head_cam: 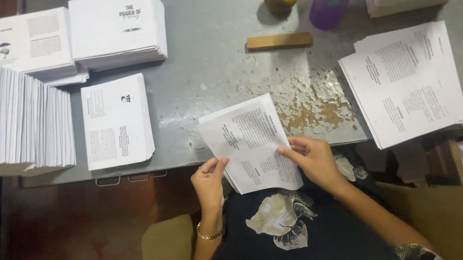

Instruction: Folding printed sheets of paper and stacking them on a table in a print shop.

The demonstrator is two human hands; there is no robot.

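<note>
1. Head view: the left hand (209,181) is raised at the near edge of the counter (209,65), palm turned inward, thumb and fingers pinched together on the lower left edge of a folded printed sheet (249,142). A gold bracelet (210,235) sits on that wrist.
2. The right hand (313,159) comes in from the right with the forearm angled down toward the lap; its fingers are closed on the sheet's right edge, thumb on top.
3. The folded printed sheet is white with blocks of black text, tilted, its upper part lying over the counter's front edge and its lower part hanging above the person's dark shirt.
4. To the right lies a fanned pile of printed sheets (406,84), well apart from the hands.
5. To the left lies a folded booklet (116,123), beside a standing row of booklets (15,118).
6. Behind them are two booklet stacks (116,28).
</note>
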